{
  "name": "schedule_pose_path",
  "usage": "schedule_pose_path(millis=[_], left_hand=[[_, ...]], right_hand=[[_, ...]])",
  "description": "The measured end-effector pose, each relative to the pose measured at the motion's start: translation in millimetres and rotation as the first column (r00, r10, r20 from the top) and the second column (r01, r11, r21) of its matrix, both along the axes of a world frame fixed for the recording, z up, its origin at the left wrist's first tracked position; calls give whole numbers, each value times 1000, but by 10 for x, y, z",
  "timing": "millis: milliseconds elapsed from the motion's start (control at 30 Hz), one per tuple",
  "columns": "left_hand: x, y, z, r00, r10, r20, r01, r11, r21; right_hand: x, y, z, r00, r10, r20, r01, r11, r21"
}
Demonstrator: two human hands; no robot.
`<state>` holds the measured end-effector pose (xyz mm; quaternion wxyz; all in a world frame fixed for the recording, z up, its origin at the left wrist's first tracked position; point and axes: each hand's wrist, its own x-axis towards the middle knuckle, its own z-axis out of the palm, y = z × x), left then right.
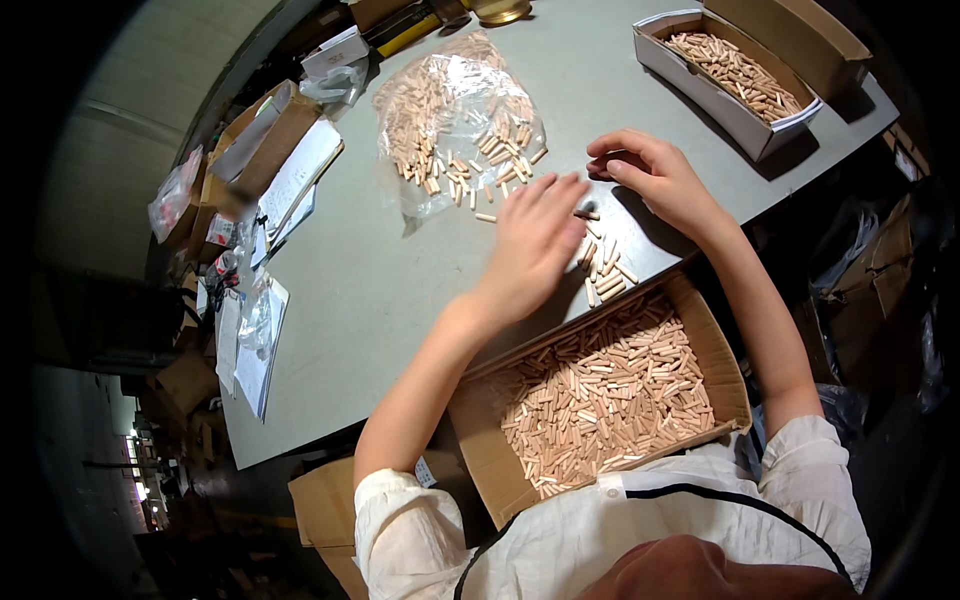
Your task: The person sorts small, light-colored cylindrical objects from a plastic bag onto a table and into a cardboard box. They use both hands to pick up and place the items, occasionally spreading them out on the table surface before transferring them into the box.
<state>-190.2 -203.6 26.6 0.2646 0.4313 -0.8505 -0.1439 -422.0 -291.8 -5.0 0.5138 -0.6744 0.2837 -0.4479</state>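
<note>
My left hand (533, 243) hovers low over the grey table with its fingers stretched out and slightly blurred; nothing shows in it. Beside its fingertips and below them lies a small loose group of wooden dowel pins (607, 270), near the table's edge. To the right, my right hand (665, 182) is loosely curved, thumb apart from the fingers, and I see nothing held. Just beyond my left fingers, more dowels spill from a clear plastic bag (455, 105). Between my forearms, against the near table edge, an open cardboard box (480, 440) holds a great many dowels.
A long white box (700, 95) of dowels stands at the far right, next to a brown carton (795, 38). Papers (262, 340) and a notebook (300, 180) lie along the left edge of the table (350, 300), near a cardboard box (262, 140).
</note>
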Motion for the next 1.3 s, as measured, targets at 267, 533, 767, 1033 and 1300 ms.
schedule_pose_path(millis=[267,533,767,1033,1300], left_hand=[[-21,550,78,890,-372,264,348,928,133],[411,474,351,883,315,-348,-128,875,467],[953,-1509,40,682,636,361,-669,742,-44],[1887,-2380,-391,490,821,295,-834,539,-115],[1198,-1308,-95,801,599,-4,-592,793,146]], right_hand=[[19,72,35,999,-17,-46,16,1000,-11],[8,74,68,981,-103,-167,78,985,-151],[57,43,65,991,-127,-40,128,992,9],[108,-10,106,1000,-17,9,16,997,79],[54,-62,31,998,-19,-55,20,1000,23]])
